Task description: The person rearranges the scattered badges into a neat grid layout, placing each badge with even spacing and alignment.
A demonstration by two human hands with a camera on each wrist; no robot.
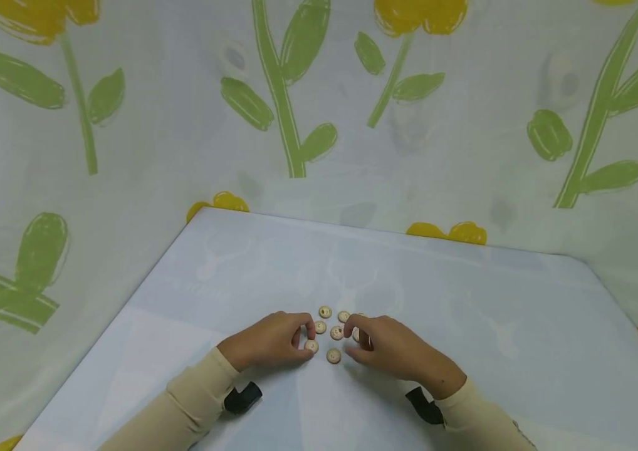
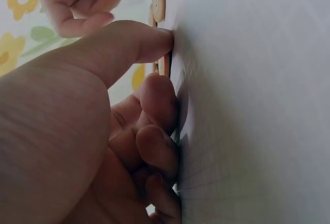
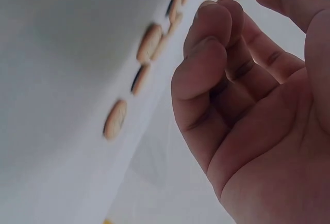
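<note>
Several small round wooden buttons [image 1: 336,332] lie in a loose group on the table, pale tan with dark marks on top. At the group's left edge, my left hand [image 1: 275,340] has thumb and index finger around one wooden button [image 1: 311,346] and pinches it at the tabletop. In the left wrist view that button is mostly hidden behind the thumb [image 2: 149,46]. Over the right side of the group hovers my right hand [image 1: 395,347], its fingers loosely bent and the thumb apart from them. Nothing shows between them in the right wrist view, where buttons [image 3: 115,119] lie beside the fingers.
The pale table [image 1: 229,263] has a faint pattern and ends at a far edge. Behind it hangs a white cloth [image 1: 167,113] printed with green stems and yellow flowers. Black straps [image 1: 243,398] sit at both wrists, below the beige sleeves [image 1: 189,401].
</note>
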